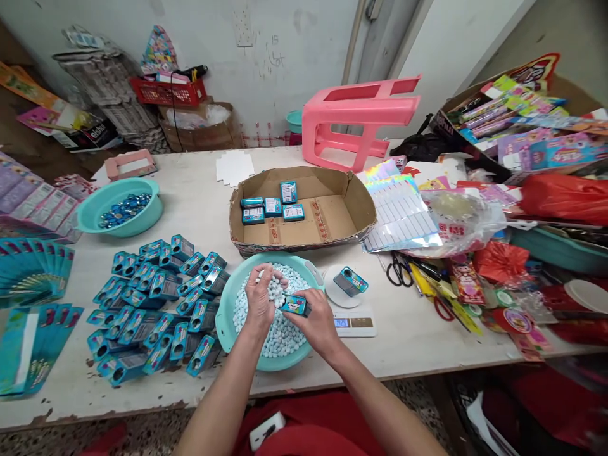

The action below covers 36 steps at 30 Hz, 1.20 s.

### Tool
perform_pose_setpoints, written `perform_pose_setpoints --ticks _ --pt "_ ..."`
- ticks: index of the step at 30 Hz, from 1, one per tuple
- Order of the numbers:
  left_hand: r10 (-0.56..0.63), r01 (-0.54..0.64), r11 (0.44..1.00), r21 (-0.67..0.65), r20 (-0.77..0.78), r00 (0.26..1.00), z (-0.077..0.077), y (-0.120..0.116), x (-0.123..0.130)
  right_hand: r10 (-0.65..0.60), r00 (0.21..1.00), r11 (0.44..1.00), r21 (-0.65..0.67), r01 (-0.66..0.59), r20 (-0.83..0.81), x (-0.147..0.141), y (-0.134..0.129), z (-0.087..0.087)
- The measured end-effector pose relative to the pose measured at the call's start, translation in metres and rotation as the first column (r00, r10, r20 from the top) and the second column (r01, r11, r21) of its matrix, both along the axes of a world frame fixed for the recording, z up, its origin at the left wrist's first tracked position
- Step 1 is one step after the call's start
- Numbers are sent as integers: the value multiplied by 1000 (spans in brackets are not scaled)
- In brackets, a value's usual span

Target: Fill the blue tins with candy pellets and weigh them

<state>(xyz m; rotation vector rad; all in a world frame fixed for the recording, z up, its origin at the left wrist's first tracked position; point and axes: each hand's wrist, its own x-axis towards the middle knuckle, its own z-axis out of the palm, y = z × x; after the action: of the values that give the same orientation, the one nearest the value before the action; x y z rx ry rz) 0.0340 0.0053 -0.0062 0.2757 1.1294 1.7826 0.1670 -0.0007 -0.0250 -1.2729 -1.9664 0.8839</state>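
A teal basin (225, 316) full of small pale blue balls (285, 335) stands at the table's front. Over it my left hand (262, 296) is cupped round some of the balls. My right hand (319, 316) grips a small teal box (295, 304), its end close against the balls in my left hand. Right of the basin, another teal box (350, 281) rests on the round plate of a white scale (363, 322). Many teal boxes (164, 286) with round holes lie to the left. Behind the basin, a cardboard tray (339, 215) holds several teal boxes (293, 212).
A teal bowl (121, 221) of blue glass-like pieces sits at the left, near flat teal cartons (28, 272). Scissors (399, 271), pens, shiny sheets (401, 212) and packets crowd the right. A pink stool (332, 120) lies on its side at the back.
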Motion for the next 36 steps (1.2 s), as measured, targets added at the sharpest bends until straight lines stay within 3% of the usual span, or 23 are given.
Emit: perform_pose_setpoints --ticks 6,10,14,21,27,36 --pt "-69 67 997 -40 -62 996 4 1 1 49 999 999 -20 -49 13 -3 5 -4" --pt "-46 45 999 -19 -98 994 6 2 -1 -14 1000 1000 -1 14 4 -6 4 1" --pt "-28 24 999 -44 -81 996 8 5 -3 71 997 997 -3 -71 17 -12 0 2" --pt "9 -14 999 -35 -135 991 3 2 -6 38 999 999 12 -38 6 -11 2 2" --pt "20 -29 998 -54 -161 987 10 1 -2 6 1000 1000 5 -6 -10 -10 2 3" --pt "-43 28 996 -81 -195 980 15 0 3 -50 998 999 9 50 -47 -11 2 4"
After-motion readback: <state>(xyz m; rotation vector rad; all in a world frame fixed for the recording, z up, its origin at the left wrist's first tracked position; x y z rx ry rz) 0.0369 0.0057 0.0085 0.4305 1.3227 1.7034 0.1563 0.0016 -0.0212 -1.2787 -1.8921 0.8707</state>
